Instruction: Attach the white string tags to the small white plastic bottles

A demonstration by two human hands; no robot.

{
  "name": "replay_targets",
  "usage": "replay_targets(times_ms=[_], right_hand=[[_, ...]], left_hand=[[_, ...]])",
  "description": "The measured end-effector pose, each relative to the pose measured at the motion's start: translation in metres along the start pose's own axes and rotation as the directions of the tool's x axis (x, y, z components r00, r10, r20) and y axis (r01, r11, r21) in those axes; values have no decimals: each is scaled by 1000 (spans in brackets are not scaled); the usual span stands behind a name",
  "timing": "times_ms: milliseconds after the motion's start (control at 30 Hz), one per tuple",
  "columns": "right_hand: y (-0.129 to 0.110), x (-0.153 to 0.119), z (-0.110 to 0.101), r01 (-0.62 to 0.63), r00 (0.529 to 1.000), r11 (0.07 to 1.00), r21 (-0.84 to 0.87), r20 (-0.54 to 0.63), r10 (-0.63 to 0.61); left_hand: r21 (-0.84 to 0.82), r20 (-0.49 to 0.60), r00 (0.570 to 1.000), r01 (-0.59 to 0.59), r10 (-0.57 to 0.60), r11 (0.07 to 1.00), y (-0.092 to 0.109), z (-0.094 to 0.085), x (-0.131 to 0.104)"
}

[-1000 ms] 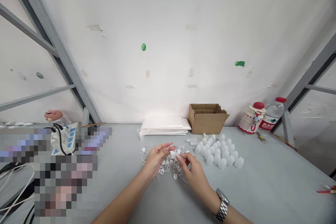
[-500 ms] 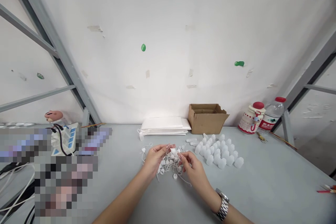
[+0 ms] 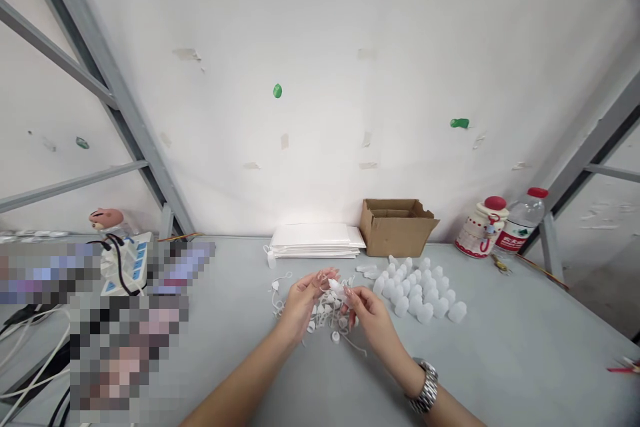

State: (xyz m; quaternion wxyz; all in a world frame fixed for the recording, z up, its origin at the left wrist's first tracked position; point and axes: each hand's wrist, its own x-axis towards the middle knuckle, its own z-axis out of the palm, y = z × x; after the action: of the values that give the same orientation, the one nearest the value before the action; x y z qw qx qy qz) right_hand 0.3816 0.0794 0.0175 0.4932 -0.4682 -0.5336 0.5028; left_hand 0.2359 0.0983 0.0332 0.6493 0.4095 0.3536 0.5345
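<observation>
Between my two hands is a small translucent white bottle (image 3: 340,291) with a white cap (image 3: 333,285) at its upper left end. The thumb and fingers of my right hand (image 3: 367,310) pinch the bottle's body. My left hand (image 3: 303,303) is closed at the cap end, on a thin white cord looped by the cap; its fingertips partly hide the cord. Under and between the hands lies a pile of white caps with cords (image 3: 325,315). One loose cap (image 3: 335,337) sits at the pile's near edge, and another corded cap (image 3: 275,285) lies to its left.
Several small translucent bottles (image 3: 425,312) stand grouped right of my hands. Behind are white flat packs (image 3: 315,240), a corded bottle (image 3: 271,258) and an open cardboard box (image 3: 400,233). A decorated jar (image 3: 477,233) and water bottle (image 3: 523,220) stand back right; a power strip (image 3: 137,263) lies left.
My fingers have shifted slightly about the small bottle, and more of its body and cap now shows. The whole view has moved a little to the left.
</observation>
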Motion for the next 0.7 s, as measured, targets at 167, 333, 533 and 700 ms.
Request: replay_targets(times_ms=[167, 333, 533, 700], right_hand=[[-5, -1, 1, 9, 998, 999, 39, 55, -11], [-6, -5, 7, 7, 993, 999, 46, 120, -12], [-4, -6, 3, 50, 998, 998, -29, 41, -49], [-8, -8, -2, 35, 999, 996, -78, -1, -35]], left_hand=[[132, 42, 999, -11, 6, 991, 2, 0, -1], [138, 38, 999, -24, 19, 990, -1, 0, -2], [198, -120, 985, -96, 121, 976, 15, -8, 5], [452, -437, 699, -374, 566, 810, 50, -64, 23]])
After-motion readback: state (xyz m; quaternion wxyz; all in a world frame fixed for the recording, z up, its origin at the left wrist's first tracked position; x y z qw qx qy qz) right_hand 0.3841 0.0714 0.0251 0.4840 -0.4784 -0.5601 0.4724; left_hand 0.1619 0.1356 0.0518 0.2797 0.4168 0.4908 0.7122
